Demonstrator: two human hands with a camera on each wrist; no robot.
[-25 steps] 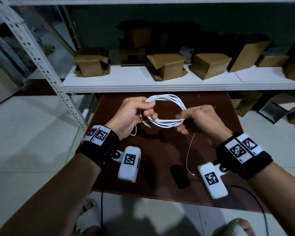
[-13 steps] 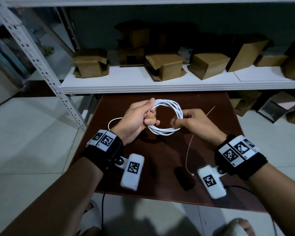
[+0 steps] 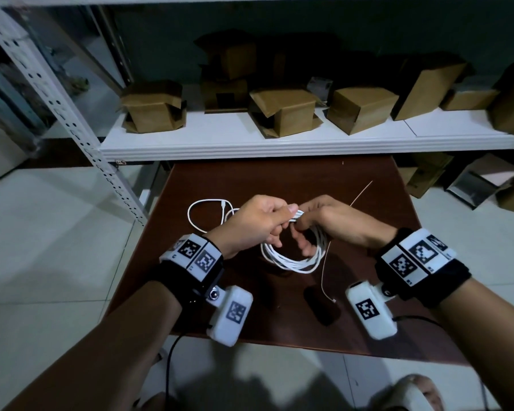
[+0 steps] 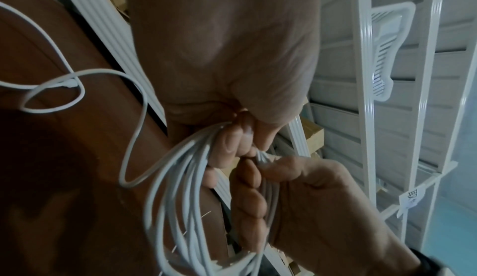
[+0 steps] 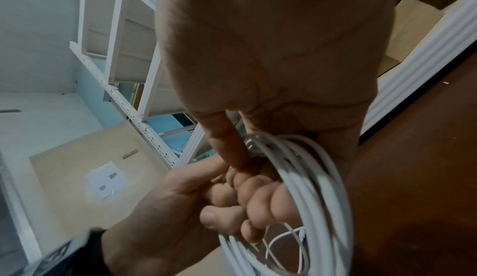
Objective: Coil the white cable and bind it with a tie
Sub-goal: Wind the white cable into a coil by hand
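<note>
The white cable (image 3: 291,262) is gathered into a coil of several loops that hangs toward me over the brown table (image 3: 279,179). My left hand (image 3: 261,223) and right hand (image 3: 327,221) meet at the coil's far side, and both pinch the bundled strands there. A loose tail (image 3: 196,215) with its plug curls on the table to the left. A thin tie wire (image 3: 325,271) runs through my right hand, one end sticking up behind it and the other trailing down. The left wrist view shows my left fingertips (image 4: 232,143) on the coil (image 4: 180,188). The right wrist view shows the coil (image 5: 322,188).
A white shelf board (image 3: 279,143) carrying several cardboard boxes (image 3: 282,111) overhangs the table's far edge. A perforated metal upright (image 3: 72,120) slants down at the left. More boxes (image 3: 481,185) sit on the tiled floor at the right.
My hands have come together and dropped closer to me. The coil, which stood out beyond my hands, now hangs on my side of them. The loose tail has swung out to the left.
</note>
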